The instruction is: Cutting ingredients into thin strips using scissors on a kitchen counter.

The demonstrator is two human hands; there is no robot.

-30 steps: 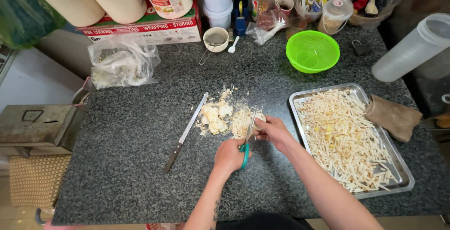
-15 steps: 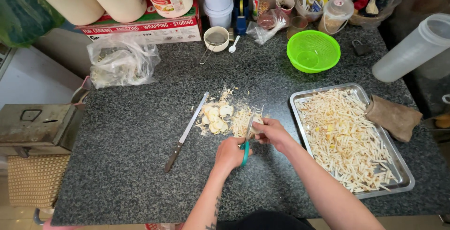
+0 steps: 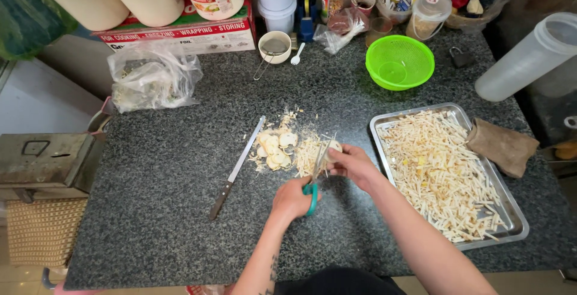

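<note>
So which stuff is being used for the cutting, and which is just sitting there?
In use: left hand with green-handled scissors, right hand holding a pale piece, cut pile, tray of strips.
Lying about: knife, green colander, plastic bag, brown cloth.

even, soft overhead light, fairly bright, daylight-toned. shadows weak: faint ones under the hands and beside the knife (image 3: 235,169). mild glare on the tray (image 3: 384,122) rim and on the clear jug (image 3: 529,57). centre sharp, counter (image 3: 156,211) speckle crisp. wide-angle bend at the edges, corners stretched and a bit soft. right back corner dim.
</note>
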